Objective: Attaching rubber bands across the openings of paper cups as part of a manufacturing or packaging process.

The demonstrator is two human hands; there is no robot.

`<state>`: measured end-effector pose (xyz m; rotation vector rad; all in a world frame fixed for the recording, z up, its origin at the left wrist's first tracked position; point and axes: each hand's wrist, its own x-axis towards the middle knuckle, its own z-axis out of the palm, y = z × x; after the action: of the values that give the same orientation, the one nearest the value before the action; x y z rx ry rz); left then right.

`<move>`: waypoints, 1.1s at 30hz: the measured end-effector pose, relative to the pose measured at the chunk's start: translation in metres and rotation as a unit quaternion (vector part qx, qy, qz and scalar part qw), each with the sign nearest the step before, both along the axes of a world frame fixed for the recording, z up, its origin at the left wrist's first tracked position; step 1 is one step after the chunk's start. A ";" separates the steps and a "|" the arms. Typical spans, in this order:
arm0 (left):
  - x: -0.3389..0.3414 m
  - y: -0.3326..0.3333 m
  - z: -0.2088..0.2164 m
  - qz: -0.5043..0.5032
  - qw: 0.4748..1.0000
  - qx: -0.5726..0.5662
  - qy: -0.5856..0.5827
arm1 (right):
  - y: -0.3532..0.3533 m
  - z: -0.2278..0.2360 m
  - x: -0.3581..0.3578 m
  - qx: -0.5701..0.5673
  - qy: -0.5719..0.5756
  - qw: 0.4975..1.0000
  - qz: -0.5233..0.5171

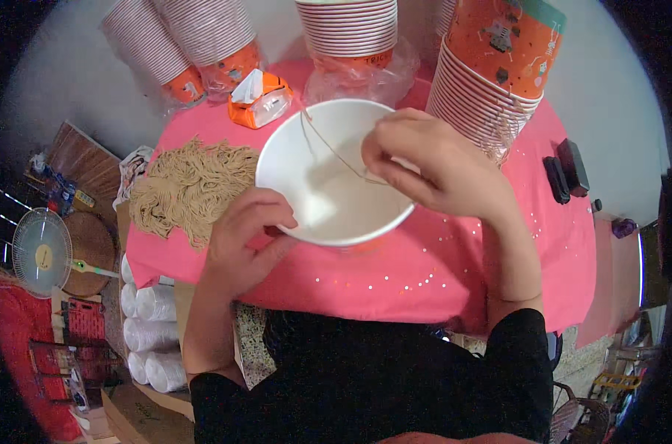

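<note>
L hand (251, 229): curled, gripping white bucket (280, 166) by near rim.
R hand (432, 163): nearly closed, pinching thin cord (334, 152).
Bucket: btwn hands.
Tan strand pile (191, 185): just beyond L hand.

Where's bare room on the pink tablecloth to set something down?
Two patches of tablecloth: between the right forearm and the black objects, and the front strip between the white paper bucket and the near edge. Pale dots speckle both. Crowded: the back, with bucket stacks, and the left, with the beige string heap.
</note>
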<state>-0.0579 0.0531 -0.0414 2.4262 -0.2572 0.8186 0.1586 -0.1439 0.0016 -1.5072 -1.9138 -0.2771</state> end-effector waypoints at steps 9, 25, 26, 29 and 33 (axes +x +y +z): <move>0.027 0.008 0.011 0.086 0.986 0.140 -0.031 | 0.023 -0.027 0.003 0.129 0.329 0.935 -0.042; 0.056 -0.037 0.045 -0.024 0.980 -0.139 0.142 | 0.025 -0.027 -0.005 0.160 0.305 0.936 -0.074; 0.055 -0.036 0.045 -0.028 0.981 -0.129 0.145 | 0.025 -0.027 -0.006 0.154 0.307 0.935 -0.085; 0.055 -0.032 0.046 -0.045 0.984 -0.080 0.150 | 0.025 -0.026 -0.008 0.147 0.303 0.937 -0.094; 0.058 -0.029 0.043 -0.045 0.994 -0.011 0.099 | 0.025 -0.026 -0.012 0.160 0.278 0.943 -0.089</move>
<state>-0.0002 0.0242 0.0018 2.4334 -0.2762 0.5355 0.1467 -0.1191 -0.0245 -1.3563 -1.2257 -0.2012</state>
